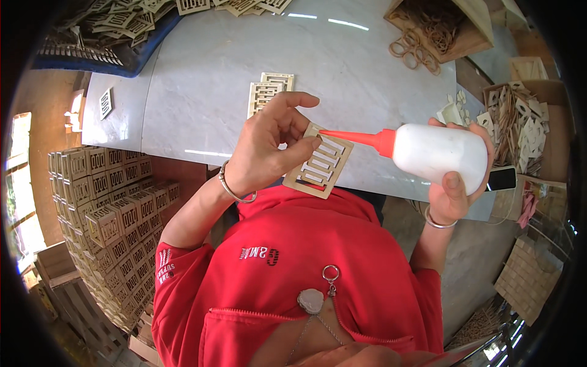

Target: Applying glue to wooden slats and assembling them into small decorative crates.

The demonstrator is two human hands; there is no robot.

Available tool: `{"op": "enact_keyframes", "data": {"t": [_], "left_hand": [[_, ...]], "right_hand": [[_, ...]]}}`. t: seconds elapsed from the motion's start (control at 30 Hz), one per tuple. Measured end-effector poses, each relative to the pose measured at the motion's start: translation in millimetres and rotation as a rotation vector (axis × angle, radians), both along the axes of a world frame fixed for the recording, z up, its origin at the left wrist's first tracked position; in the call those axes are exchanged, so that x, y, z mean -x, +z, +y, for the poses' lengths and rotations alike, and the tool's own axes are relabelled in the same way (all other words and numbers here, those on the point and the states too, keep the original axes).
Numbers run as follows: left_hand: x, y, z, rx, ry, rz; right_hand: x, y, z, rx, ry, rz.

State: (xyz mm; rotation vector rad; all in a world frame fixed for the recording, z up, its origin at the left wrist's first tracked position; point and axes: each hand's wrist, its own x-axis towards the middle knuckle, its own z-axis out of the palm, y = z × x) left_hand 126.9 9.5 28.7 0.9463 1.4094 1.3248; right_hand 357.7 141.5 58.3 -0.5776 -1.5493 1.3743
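Between the thumb and fingers of my left hand (275,137) is a pale wooden panel (338,160) with slots cut through it, held tilted over the near table edge. My right hand (455,199) wraps round a white squeeze bottle (439,154) lying on its side in the air. Its long red nozzle (351,136) points left, and the tip meets the panel's upper corner beside my left thumb. Whether glue is coming out is too small to tell. Just beyond my left hand, a few similar slotted panels (264,98) lie overlapped on the table.
A grey marbled table (208,79) spreads ahead. At its far left stands a blue crate (125,70) of panels; one loose panel (106,103) lies nearer. Rubber bands (416,54) spill from a wooden box (480,27) at far right. Stacked wooden boxes (107,202) rise at left; a phone (501,178) lies right.
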Motion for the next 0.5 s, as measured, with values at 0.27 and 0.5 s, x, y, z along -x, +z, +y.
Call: {"op": "enact_keyframes", "data": {"t": [0.27, 0.5], "left_hand": [[5.3, -0.4, -1.7, -0.021, 0.04, -0.074], [8.8, -0.6, -1.1, -0.006, 0.071, -0.213]], "right_hand": [[-19.8, 0.1, 4.2, -0.07, -0.058, -0.083], [-35.0, -4.9, 8.1, -0.06, -0.068, -0.06]]}}
